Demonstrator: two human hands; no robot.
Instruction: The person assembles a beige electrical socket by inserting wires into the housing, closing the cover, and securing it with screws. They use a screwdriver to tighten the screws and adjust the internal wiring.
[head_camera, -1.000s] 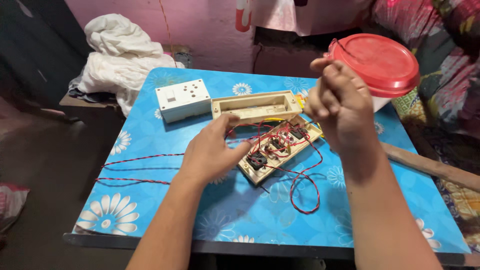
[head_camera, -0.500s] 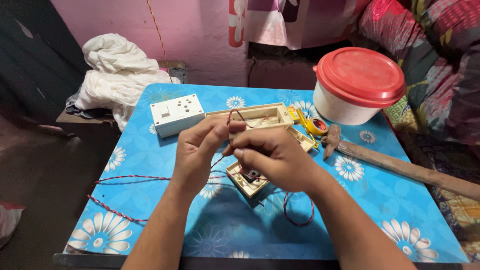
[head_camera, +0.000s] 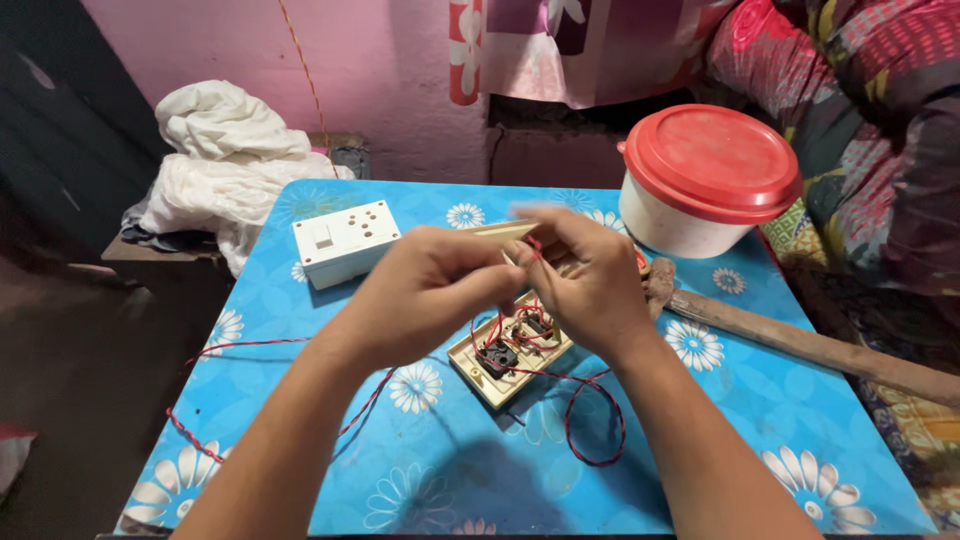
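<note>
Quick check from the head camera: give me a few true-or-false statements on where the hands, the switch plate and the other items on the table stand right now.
1. Both hands, left hand and right hand, meet above the open switch plate. True.
2. The white container has a green lid. False: its lid is red.
3. A closed white switch box sits on the blue flowered table. True.
4. The hammer lies left of the hands. False: it lies right.

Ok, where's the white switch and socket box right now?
In the head view the white switch box sits on the blue flowered table, back left, just left of the left hand and in front of the white cloth pile.
</note>
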